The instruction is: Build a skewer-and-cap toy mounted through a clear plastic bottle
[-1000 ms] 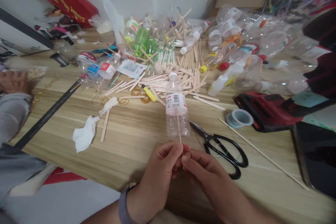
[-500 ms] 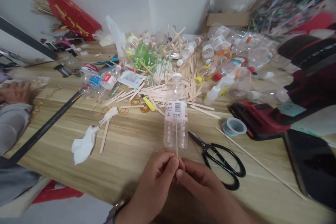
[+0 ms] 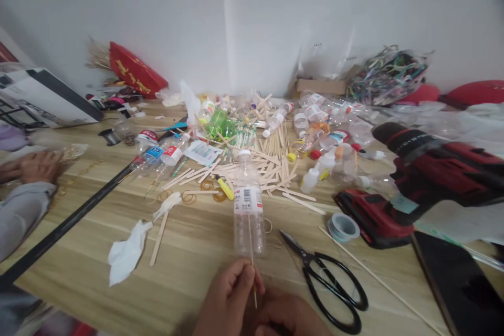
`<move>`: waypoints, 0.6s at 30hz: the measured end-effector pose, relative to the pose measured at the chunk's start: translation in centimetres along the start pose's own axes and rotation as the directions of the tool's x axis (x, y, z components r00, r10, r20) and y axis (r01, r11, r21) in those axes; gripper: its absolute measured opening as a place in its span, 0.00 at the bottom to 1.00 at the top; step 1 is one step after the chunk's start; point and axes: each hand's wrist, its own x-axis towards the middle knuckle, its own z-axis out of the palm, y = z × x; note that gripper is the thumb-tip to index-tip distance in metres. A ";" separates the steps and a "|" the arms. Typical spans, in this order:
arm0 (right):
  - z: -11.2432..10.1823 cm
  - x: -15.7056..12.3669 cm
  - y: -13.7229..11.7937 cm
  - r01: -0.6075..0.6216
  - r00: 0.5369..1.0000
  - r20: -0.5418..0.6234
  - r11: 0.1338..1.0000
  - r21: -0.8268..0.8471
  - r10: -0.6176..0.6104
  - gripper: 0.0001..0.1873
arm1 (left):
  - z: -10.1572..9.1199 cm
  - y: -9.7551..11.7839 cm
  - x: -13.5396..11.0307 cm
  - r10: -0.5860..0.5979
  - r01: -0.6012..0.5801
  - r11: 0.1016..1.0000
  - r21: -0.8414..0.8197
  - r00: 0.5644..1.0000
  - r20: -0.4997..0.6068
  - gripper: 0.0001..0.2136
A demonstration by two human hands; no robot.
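A clear plastic bottle (image 3: 249, 231) with a white cap and a red-and-white label stands upright in front of me. Just below its base, my left hand (image 3: 233, 294) pinches a thin wooden stick (image 3: 252, 252) between thumb and fingers. The stick's upper part overlaps the bottle; whether it is inside or in front, I cannot tell. Its lower end pokes out under the left fingers. My right hand (image 3: 291, 315) is curled lower down, partly cut off by the frame's bottom edge, and what it holds, if anything, is hidden. Black-handled scissors (image 3: 315, 265) lie to its right.
Flat wooden sticks (image 3: 268, 168) and several plastic bottles (image 3: 315, 110) crowd the back. At right are a red-black cordless drill (image 3: 417, 168), a tape roll (image 3: 343, 228) and a dark phone-like slab (image 3: 452, 283). Another person's hand (image 3: 39, 168) rests at far left, beyond a black bar (image 3: 79, 215).
The view has tilted up, showing more wall. My right hand has come away from the stick, down toward the frame's bottom edge. My left hand keeps its pinch on the stick.
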 end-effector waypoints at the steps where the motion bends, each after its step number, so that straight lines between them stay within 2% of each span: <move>1: 0.0 0.0 0.0 -0.006 1.000 -0.003 1.000 -0.017 0.006 0.29 | -0.2 0.2 0.1 0.001 -0.002 1.000 -0.010 1.000 -0.020 0.21; 7: 0.2 -0.3 -0.1 0.005 0.999 -0.031 0.990 -0.141 -0.010 0.20 | -1.7 0.9 1.0 0.028 -0.039 0.995 -0.086 0.991 -0.129 0.20; 12: -0.9 -0.6 -0.3 -0.009 0.990 -0.135 0.958 -0.288 -0.031 0.16 | -3.1 1.0 1.7 -0.004 -0.017 0.993 -0.117 0.985 -0.175 0.20; 15: -2.5 -0.6 -0.4 -0.064 0.959 -0.268 0.851 -0.521 -0.092 0.16 | -3.6 0.9 1.9 -0.046 0.023 0.992 -0.124 0.983 -0.181 0.21; 18: -4.2 -0.5 0.1 -0.149 0.891 -0.400 0.694 -0.704 -0.214 0.14 | -4.1 0.7 2.1 -0.077 0.054 0.990 -0.128 0.980 -0.184 0.21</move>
